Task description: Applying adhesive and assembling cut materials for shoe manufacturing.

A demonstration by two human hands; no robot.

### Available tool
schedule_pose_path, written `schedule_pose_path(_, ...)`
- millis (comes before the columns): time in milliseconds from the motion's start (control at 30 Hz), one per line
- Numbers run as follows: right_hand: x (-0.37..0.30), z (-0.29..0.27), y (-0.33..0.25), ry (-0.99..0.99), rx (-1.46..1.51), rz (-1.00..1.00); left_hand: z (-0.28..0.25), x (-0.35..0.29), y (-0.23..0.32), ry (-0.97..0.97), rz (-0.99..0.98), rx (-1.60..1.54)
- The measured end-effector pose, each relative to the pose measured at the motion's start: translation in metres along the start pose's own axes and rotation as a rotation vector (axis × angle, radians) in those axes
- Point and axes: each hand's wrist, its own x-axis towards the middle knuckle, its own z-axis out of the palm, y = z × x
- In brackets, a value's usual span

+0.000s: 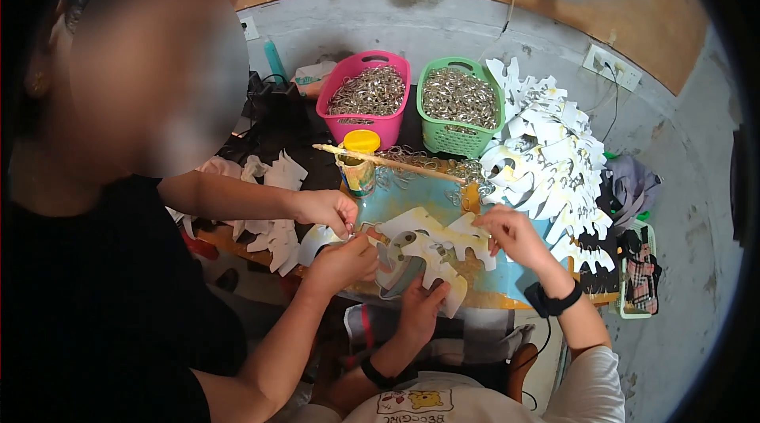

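In my left hand (419,314) I grip the lower edge of a white cut-out piece (437,264) with yellowish smears, thumb on top. My right hand (511,234), fingers bent and drawn together, is over the right end of another white cut-out strip (473,239); what its fingertips hold is too small to make out. A black band circles each of my wrists. Just left of my left hand, a co-worker's two hands (346,261) come together at a small thing I cannot make out, near more white pieces.
Behind stand a pink basket (323,100) and a green basket (461,136), full of metal rings. A yellow-lidded jar (358,173) has a long stick (396,163) across it. White cut-outs (546,154) pile up at right and lie at left (281,237). The co-worker (103,288) sits close at left.
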Motion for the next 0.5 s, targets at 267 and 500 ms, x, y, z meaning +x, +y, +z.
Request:
schedule_pose_path(267, -0.046, 0.012, -0.011, -0.105, 0.135, 0.067, 0.019, 0.002, -0.001, -0.057, 0.023, -0.021)
schedule_pose_path(500, -0.045, 0.018, -0.018, -0.092, -0.049, -0.094, 0.019, 0.004, -0.012, -0.044, 0.031, -0.017)
